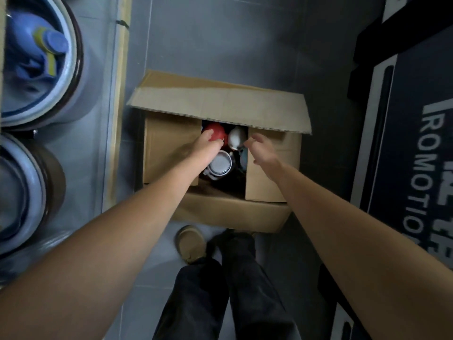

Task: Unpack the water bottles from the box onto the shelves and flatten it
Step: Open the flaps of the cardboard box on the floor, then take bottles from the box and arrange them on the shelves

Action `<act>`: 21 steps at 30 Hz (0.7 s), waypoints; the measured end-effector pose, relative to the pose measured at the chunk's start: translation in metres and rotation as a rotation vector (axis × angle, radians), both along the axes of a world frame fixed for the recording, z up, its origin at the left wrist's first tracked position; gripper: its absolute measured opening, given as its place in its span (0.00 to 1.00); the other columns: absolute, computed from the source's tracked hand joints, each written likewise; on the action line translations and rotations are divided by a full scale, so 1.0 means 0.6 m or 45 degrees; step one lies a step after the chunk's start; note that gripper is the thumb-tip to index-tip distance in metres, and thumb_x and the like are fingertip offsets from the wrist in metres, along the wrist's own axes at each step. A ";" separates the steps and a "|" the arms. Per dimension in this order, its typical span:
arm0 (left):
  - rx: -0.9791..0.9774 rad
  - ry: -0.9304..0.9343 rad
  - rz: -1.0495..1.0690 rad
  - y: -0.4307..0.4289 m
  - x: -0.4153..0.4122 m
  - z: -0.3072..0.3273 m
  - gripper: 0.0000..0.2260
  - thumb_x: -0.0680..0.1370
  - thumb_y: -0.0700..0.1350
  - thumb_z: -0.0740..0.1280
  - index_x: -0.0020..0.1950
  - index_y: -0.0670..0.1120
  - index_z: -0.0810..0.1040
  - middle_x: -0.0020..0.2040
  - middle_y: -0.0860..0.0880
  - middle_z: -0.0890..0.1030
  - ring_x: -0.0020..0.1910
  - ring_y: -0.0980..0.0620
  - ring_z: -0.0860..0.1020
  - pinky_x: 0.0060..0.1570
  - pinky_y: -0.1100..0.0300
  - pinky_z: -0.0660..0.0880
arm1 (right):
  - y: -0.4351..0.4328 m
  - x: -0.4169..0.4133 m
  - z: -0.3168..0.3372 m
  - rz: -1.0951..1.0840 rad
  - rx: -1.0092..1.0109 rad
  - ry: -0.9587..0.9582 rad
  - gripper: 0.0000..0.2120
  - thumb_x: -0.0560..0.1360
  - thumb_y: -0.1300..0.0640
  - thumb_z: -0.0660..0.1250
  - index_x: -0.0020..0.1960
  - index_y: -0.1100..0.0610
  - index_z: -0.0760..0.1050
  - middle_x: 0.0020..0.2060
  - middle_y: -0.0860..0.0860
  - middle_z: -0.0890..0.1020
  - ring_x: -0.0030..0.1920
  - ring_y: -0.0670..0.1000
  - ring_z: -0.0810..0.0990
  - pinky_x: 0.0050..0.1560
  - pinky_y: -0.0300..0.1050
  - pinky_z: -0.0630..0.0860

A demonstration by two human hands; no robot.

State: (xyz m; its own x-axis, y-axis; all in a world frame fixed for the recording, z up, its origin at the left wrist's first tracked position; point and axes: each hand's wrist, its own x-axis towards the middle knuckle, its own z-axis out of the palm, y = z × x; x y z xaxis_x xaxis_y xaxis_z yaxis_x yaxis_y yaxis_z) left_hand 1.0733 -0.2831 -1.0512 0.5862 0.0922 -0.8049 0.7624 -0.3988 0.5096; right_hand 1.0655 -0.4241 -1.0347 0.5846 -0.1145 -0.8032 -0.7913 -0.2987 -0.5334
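You stand over a cardboard box [220,212] that sits on the grey tiled floor [220,33], its far flap [220,104] raised and its two side flaps folded partly inward, leaving a dark gap down the middle. Both of your bare arms reach down into that gap.

Your left hand [208,146] is at the red bottle top [215,132]; thumb and fingers lie against its near side, but you cannot tell from here whether they are actually closed on it. Your right hand [259,150] hovers just beside the white bottle top [236,137], fingers spread and loosely curled, gripping nothing.

Under your left wrist a grey round lid [221,164] with a pale rim shows inside the box, and a bluish bottle [244,158] peeks out by the edge of the right flap. All the bottles are in the box.

To your right lies a dark mat or board [404,119] with pale letters; the readable part says "ROMOTIO", cut off at the frame's edge, and a second line beside it is too blurred to read.

On your left, two large blue water jugs [36,57] stand on a shelf, the upper one bearing a blue cap with a yellow band. Your tan shoe [191,244] and dark trousers [220,290] show below the box.
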 end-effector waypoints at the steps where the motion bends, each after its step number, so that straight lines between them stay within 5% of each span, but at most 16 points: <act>1: 0.022 -0.014 0.002 -0.003 0.004 -0.001 0.25 0.78 0.43 0.62 0.75 0.47 0.62 0.73 0.47 0.67 0.70 0.49 0.67 0.65 0.62 0.62 | -0.005 0.006 0.001 0.023 -0.006 -0.032 0.19 0.78 0.62 0.59 0.68 0.62 0.68 0.53 0.52 0.73 0.53 0.49 0.71 0.53 0.45 0.70; 4: 0.067 -0.056 -0.001 -0.009 0.018 0.008 0.25 0.77 0.42 0.62 0.75 0.48 0.63 0.73 0.48 0.67 0.70 0.49 0.68 0.67 0.62 0.63 | -0.024 0.022 0.006 0.107 -0.047 -0.070 0.22 0.77 0.63 0.60 0.70 0.63 0.66 0.66 0.54 0.73 0.66 0.52 0.70 0.64 0.37 0.63; 7: 0.050 -0.085 -0.033 -0.012 0.045 0.032 0.24 0.77 0.40 0.62 0.73 0.46 0.65 0.72 0.46 0.68 0.69 0.48 0.69 0.69 0.57 0.64 | -0.040 0.049 0.027 0.217 -0.104 -0.136 0.23 0.77 0.63 0.61 0.71 0.61 0.66 0.68 0.55 0.70 0.69 0.52 0.68 0.62 0.33 0.60; 11: 0.098 -0.172 -0.158 -0.015 0.109 0.067 0.23 0.77 0.40 0.62 0.72 0.43 0.65 0.72 0.45 0.67 0.71 0.49 0.66 0.70 0.59 0.61 | -0.052 0.108 0.058 0.265 -0.096 -0.211 0.27 0.78 0.63 0.59 0.75 0.58 0.59 0.74 0.53 0.61 0.74 0.52 0.60 0.75 0.46 0.55; 14: 0.153 -0.271 -0.275 -0.020 0.166 0.078 0.25 0.77 0.40 0.61 0.74 0.43 0.62 0.76 0.46 0.59 0.75 0.50 0.58 0.72 0.59 0.54 | -0.058 0.159 0.066 0.259 -0.093 -0.235 0.29 0.78 0.61 0.59 0.77 0.56 0.55 0.77 0.53 0.55 0.76 0.53 0.55 0.76 0.51 0.55; 21: 0.572 -0.324 -0.862 -0.040 0.272 0.005 0.33 0.76 0.48 0.62 0.78 0.49 0.50 0.79 0.48 0.48 0.77 0.43 0.51 0.73 0.48 0.53 | -0.063 0.223 -0.036 0.423 -0.295 -0.284 0.30 0.77 0.58 0.61 0.77 0.54 0.55 0.78 0.51 0.51 0.77 0.52 0.52 0.73 0.41 0.51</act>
State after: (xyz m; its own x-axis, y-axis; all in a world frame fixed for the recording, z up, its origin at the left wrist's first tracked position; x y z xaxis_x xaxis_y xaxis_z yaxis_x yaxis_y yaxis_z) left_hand 1.2363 -0.3070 -1.0480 0.7883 -0.0640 -0.6119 0.1704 -0.9329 0.3172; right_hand 1.1992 -0.4619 -1.0564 0.7759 -0.0532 -0.6287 -0.5058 -0.6480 -0.5694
